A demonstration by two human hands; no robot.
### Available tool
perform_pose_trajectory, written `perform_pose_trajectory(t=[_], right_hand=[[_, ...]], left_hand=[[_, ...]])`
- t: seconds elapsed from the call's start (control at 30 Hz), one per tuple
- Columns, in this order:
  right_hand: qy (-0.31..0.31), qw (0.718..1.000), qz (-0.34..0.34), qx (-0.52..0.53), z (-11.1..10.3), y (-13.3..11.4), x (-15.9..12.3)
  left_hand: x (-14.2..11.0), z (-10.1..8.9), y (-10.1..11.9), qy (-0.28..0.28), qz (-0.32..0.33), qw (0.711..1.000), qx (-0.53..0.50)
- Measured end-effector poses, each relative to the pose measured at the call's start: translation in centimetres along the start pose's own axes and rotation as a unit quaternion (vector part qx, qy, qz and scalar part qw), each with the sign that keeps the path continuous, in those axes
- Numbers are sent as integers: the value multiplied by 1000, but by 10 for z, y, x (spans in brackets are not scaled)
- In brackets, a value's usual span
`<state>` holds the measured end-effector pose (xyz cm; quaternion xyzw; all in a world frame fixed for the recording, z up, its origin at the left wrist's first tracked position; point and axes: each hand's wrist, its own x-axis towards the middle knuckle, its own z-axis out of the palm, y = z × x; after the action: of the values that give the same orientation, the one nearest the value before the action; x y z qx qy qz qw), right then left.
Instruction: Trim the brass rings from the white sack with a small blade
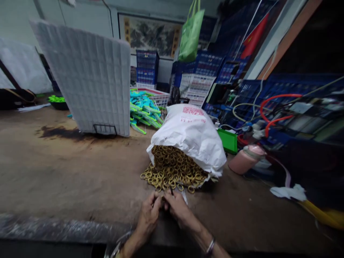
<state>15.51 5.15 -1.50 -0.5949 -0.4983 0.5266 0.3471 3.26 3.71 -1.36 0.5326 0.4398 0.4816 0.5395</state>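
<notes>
Just in front of a pile of brass-coloured rings (172, 172), my two hands meet near the table's front edge. My left hand (149, 213) is closed in a pinch, its fingertips against those of the other hand; what lies between them is too small to make out. My right hand (177, 208) is closed too, and a short dark thin piece sticks up by its index finger. The rings spill from the open mouth of a white woven sack (188, 132) with red print, which lies on its side. Some rings lie loose close to my fingertips.
On the brown table (67, 182) stands a tall white ribbed panel (94, 75) in a black wire stand (105, 129). Green and turquoise plastic pieces (145, 109) lie behind it. To the right are a pink bottle (245, 159), a green tray (228, 141) and red hoses (279, 97).
</notes>
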Motion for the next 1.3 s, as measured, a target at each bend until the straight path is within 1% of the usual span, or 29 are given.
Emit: perform_pose_trajectory(t=[0.07, 0.17, 0.27, 0.4, 0.47, 0.5, 0.57, 0.63, 0.73, 0.83, 1.0, 1.07, 1.13, 1.17, 1.23, 1.3], right_hand=[[1, 999, -39, -31, 0, -4, -2], [13, 993, -95, -68, 0, -9, -5], [9, 990, -111, -92, 1, -13, -7], [-1, 989, -110, -98, 0, -14, -8], [11, 984, -124, -131, -2, -13, -9], [18, 977, -136, -164, -3, -12, -10], [21, 953, -161, -257, -5, -10, -14], [4, 920, -173, -350, -6, -8, -18], [-17, 883, -179, -434, -4, -7, -24], [-23, 867, -179, -463, -2, -9, -26], [-39, 857, -174, -484, -1, -12, -26], [-45, 854, -164, -492, -4, -9, -23], [-29, 849, -140, -508, -11, -4, -18], [-9, 847, -125, -517, -15, -1, -15], [41, 842, -106, -527, -23, 4, -8], [94, 844, -108, -517, -30, 7, -1]], left_hand=[[-3, -2, 10, -8, -62, 998, -17], [-7, -4, 13, -21, -138, 989, -39], [-10, -5, 8, -27, -173, 982, -72], [-12, -6, 4, -23, -166, 980, -104], [-13, -6, 5, -21, -159, 980, -113], [-14, -6, 7, -20, -156, 981, -116], [-14, -5, 9, -15, -153, 981, -121], [-14, -4, 11, -9, -152, 980, -132], [-14, -3, 12, 0, -150, 978, -143], [-15, -2, 14, 3, -153, 980, -130], [-18, -3, 14, 12, -148, 983, -104], [-21, -3, 14, 3, -144, 985, -100], [-24, -4, 16, -22, -149, 983, -105], [-26, -4, 18, -36, -156, 980, -115], [-28, -4, 21, -60, -170, 971, -159], [-29, -3, 23, -64, -178, 957, -221]])
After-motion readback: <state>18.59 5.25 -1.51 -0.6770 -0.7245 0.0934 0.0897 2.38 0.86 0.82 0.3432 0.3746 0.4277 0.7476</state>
